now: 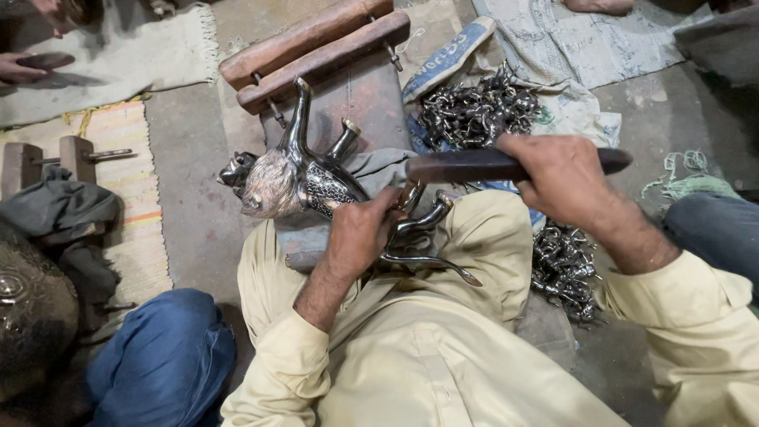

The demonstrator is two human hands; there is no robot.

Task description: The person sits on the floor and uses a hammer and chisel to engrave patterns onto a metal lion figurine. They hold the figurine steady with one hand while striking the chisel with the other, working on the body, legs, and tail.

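Note:
A silvery metal lion figure [286,175] lies on its back across my lap and a grey cloth, its legs pointing up and its head to the left. My left hand [360,233] grips the figure's rear part, near its curled tail [431,261]. My right hand [565,178] is closed around a long dark file-like tool [466,166], held level above the figure's belly. I sit in a cream shirt.
A wooden clamp [316,47] stands past the figure. Heaps of small metal figurines [474,111] lie to the right, more by my right knee [563,273]. Another wooden vise [47,158] and a striped mat are at left. Another person's hands [24,67] show top left; blue-trousered legs flank me.

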